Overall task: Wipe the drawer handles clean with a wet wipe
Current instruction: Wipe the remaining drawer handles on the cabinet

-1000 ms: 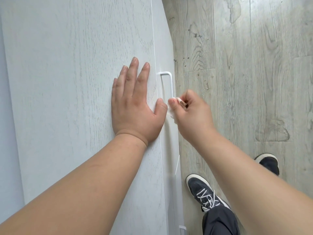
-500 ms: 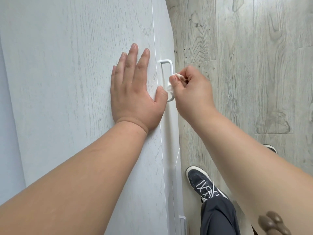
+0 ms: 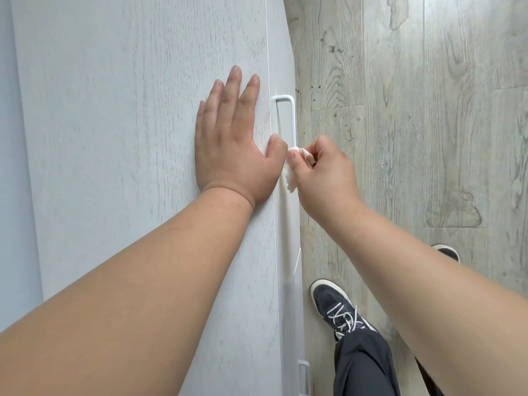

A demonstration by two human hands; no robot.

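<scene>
A white bar handle stands out from the drawer front of a pale grey cabinet. My right hand pinches a crumpled white wet wipe against the near end of that handle, and the wipe hides the handle's lower part. My left hand lies flat on the cabinet top just left of the handle, fingers straight, thumb at the edge. A second white handle shows lower down on the same front.
Grey wood-look floor runs along the right of the cabinet. My dark sneaker with white laces and dark trouser leg stand close to the cabinet; the other shoe peeks out behind my right forearm.
My right hand with the wipe slid up the handle, then came back down toward its near end. The left hand stayed flat on the cabinet top.
</scene>
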